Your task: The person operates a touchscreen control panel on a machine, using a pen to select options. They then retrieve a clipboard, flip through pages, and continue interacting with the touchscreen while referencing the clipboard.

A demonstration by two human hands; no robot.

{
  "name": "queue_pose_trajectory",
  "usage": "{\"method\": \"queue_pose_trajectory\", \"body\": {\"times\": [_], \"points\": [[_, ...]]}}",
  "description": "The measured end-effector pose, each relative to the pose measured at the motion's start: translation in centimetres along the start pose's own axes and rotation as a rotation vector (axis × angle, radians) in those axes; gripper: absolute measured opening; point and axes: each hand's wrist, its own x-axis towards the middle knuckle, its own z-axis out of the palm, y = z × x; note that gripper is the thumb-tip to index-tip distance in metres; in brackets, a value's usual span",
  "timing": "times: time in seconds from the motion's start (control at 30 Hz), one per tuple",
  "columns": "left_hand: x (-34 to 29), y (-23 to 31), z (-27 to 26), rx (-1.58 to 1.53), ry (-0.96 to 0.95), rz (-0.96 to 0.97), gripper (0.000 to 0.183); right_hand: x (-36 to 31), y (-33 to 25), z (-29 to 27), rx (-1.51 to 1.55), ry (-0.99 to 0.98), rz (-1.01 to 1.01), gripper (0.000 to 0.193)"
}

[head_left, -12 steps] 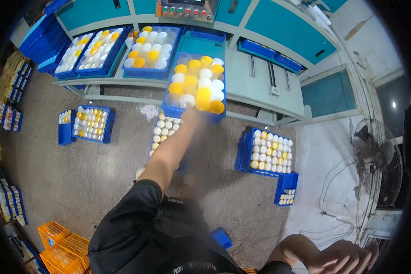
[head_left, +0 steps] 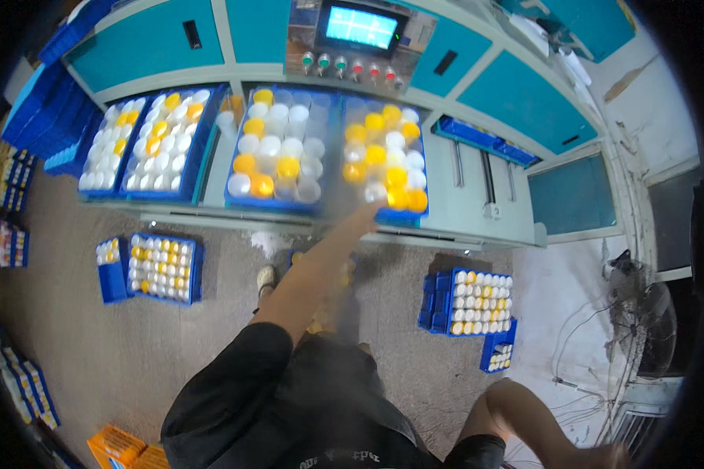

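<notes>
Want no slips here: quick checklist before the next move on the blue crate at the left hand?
1. Left hand at the crate front edge: ok.
2. Left grip firm: cannot tell; fingers blurred.
3. Right hand on the crate: not ok; it is well away, at the lower right of the view.
4. Crate resting flat on the bench: cannot tell; it appears over it, contact hidden.
5. Cups inside the crate: ok; white and yellow, in rows.
6. Gap to the left-hand crate: cannot tell; blur between them.
</notes>
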Motion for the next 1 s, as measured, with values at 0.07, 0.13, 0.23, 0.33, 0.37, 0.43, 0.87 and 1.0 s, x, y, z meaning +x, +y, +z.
{"method": "queue_pose_trajectory", "body": {"times": [0.07,0.13,0.23,0.33,0.37,0.43,0.87,1.0], "points": [[-0.9,1.3,-3.3,0.046,-0.205,-0.256,0.05,2.6,4.4,-4.6,0.088,0.094,-0.038,0.008],[-2.3,3.0,-6.3,0.027,-0.078,-0.4,0.044,4.5,8.8,-9.7,0.186,0.233,-0.187,0.011],[-6.1,4.1,-12.4,0.459,0.557,0.015,0.044,6.5,17.7,-18.3,-0.103,0.624,-0.316,0.016],[-6.8,3.0,-17.4,0.795,0.876,0.082,0.057,8.3,30.7,-28.0,-1.055,0.66,-0.118,0.02],[-6.8,2.3,-18.2,0.955,0.971,0.03,0.063,9.1,34.9,-30.9,-1.214,0.625,-0.109,0.021],[-7.6,0.7,-19.5,1.008,0.883,-0.139,0.067,10.9,40.2,-35.8,-1.542,0.242,0.1,0.027],[-6.9,-1.3,-19.2,1.148,0.915,-0.157,0.065,17.3,51.5,-44.6,-1.818,-0.188,-0.228,0.027],[-7.1,-1.4,-19.1,1.128,0.881,-0.19,0.069,16.9,50.9,-44.6,-1.806,-0.168,-0.2,0.03]]}}
